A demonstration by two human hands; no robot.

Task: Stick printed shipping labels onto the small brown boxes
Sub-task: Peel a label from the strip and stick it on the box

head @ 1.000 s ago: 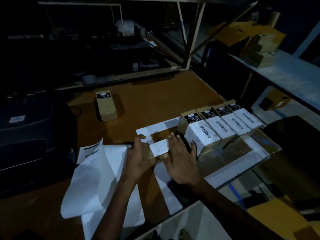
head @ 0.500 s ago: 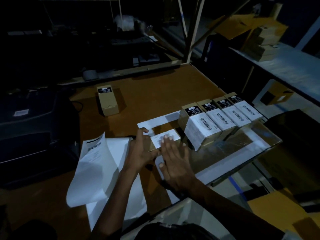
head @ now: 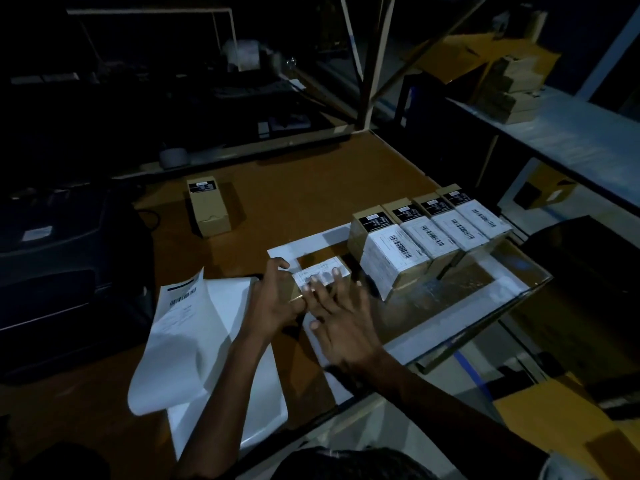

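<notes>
A small brown box (head: 313, 277) lies on the brown table with a white shipping label on its top. My left hand (head: 277, 296) grips the box's left side, thumb at its far edge. My right hand (head: 341, 318) lies flat with straight spread fingers, the fingertips pressing on the label. To the right stands a row of several brown boxes (head: 426, 237) that carry white barcode labels. One brown box without a shipping label (head: 207, 211) stands alone farther back on the left.
Curled white label sheets (head: 194, 337) lie at the left of my arms. A dark printer (head: 59, 258) sits at the far left. A glass pane (head: 485, 299) covers the table's right edge. Shelves with more cartons (head: 509, 88) stand at the right.
My right hand has slid back across the label toward me, so only its fingertips press on it now. The left hand keeps its hold on the box.
</notes>
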